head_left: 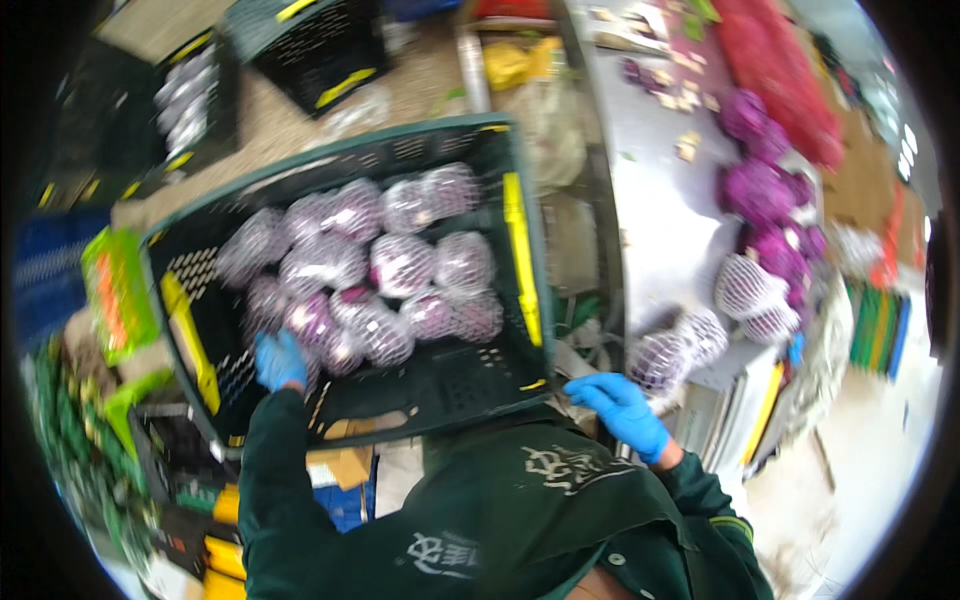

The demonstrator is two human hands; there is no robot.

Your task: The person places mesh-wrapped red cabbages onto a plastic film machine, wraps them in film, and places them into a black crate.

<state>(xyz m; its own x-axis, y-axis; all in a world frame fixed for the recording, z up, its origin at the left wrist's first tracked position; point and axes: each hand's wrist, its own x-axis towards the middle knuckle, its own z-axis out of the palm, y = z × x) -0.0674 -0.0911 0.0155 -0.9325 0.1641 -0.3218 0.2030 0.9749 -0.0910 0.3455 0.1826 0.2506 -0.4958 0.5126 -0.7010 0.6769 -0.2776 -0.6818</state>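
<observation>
- Left hand (pixel 279 361): blue glove, dark green sleeve. It is inside the black crate (pixel 470 385), at the near left of the load, resting on a netted purple cabbage (pixel 312 322). The picture is blurred, so it cannot be told whether the fingers are closed on the cabbage or merely lie on it.
- Right hand (pixel 624 410): blue glove, fingers extended and spread, gripping nothing. It lies at the near right corner of the crate, just beside the near edge of the table (pixel 660 240).
- Crate: black plastic with a green rim and yellow handles on the left and right sides. It holds many purple cabbages, each in white foam netting, packed across its far and middle part; the near strip of the floor is bare.
- Table: metal surface to the right of the crate. It carries loose purple cabbages (pixel 758 190) farther off and netted cabbages (pixel 745 288) nearer. One netted cabbage (pixel 662 358) lies at the near edge, just beyond the right hand.
- Far left: a second black crate (pixel 195 95) on the floor, containing pale items.
</observation>
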